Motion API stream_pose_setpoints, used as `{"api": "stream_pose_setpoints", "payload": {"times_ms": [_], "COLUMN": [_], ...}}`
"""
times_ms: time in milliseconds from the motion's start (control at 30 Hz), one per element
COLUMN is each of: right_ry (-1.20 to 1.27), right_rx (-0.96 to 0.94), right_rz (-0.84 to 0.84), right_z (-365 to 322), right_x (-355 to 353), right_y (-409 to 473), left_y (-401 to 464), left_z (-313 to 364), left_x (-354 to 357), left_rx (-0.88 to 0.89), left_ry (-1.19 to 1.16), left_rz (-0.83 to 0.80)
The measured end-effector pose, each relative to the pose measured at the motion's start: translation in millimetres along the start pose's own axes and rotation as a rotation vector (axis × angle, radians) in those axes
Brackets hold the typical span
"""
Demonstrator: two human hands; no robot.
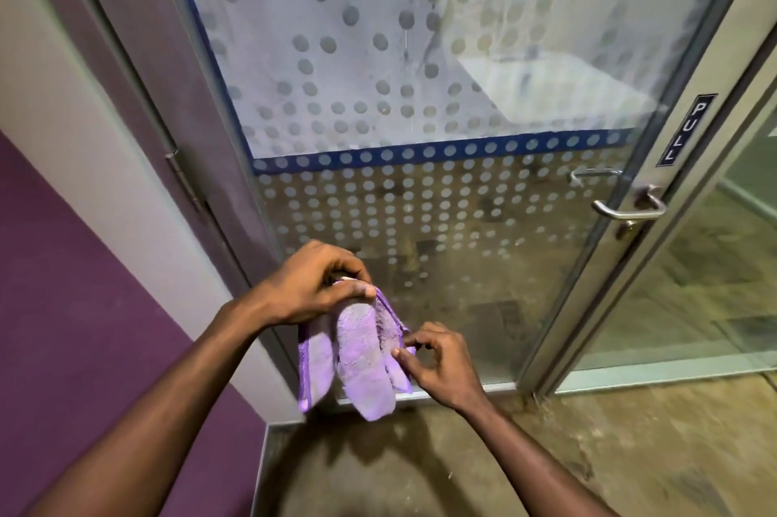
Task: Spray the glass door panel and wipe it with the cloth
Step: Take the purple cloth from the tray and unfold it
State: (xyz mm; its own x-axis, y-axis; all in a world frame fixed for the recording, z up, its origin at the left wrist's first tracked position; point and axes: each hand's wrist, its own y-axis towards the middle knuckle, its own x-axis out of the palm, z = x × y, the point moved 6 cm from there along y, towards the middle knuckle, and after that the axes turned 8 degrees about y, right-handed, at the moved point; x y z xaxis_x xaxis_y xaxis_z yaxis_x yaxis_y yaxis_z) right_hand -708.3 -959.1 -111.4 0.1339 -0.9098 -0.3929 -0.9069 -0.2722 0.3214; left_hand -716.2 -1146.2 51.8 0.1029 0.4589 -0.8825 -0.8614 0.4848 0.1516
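both bare arms reach forward over the floor [546, 453]. the right hand [441, 365] pinches the lower right edge of the purple cloth [361, 357] between thumb and fingers. the left hand [311, 285] grips the cloth's top, letting its folds hang in front of the glass door panel [399, 96], near the panel's lower left corner. farther right sit the door handle [630, 207] and a pull sign [687, 130].

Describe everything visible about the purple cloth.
The purple cloth looks like fuzzy microfibre with a stitched hem, grey-soiled in places. It hangs in loose folds before the lower glass door panel, apart from the glass. The left hand pinches its top; the right hand pinches its right edge. Its lower folds dangle free above the floor.
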Motion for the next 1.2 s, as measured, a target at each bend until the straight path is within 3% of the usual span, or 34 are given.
{"api": "stream_pose_setpoints", "payload": {"times_ms": [367, 600, 667, 833, 967, 1200], "right_ry": [0.135, 0.221, 0.201, 0.087, 0.242, 0.435], "right_rx": [-0.01, 0.173, 0.271, 0.374, 0.426, 0.429], "right_rz": [-0.005, -0.098, -0.022, 0.322, 0.299, 0.107], "right_z": [3, 30, 43, 55, 44, 38], "right_x": [-56, -114, -127, -137, -118, -109], "right_y": [15, 36, 40, 34, 31, 33], "left_y": [-22, -5, 3, 28, 57, 73], "left_z": [-50, -80, -84, -54, 0, 34], "left_x": [-5, 42, 63, 131, 179, 180], "left_rx": [-0.238, -0.378, -0.455, -0.711, -0.709, -0.62], "left_ry": [0.017, -0.266, -0.417, -0.658, -0.789, -0.542], "left_rz": [-0.03, -0.178, -0.127, 0.195, 0.284, 0.318]}}
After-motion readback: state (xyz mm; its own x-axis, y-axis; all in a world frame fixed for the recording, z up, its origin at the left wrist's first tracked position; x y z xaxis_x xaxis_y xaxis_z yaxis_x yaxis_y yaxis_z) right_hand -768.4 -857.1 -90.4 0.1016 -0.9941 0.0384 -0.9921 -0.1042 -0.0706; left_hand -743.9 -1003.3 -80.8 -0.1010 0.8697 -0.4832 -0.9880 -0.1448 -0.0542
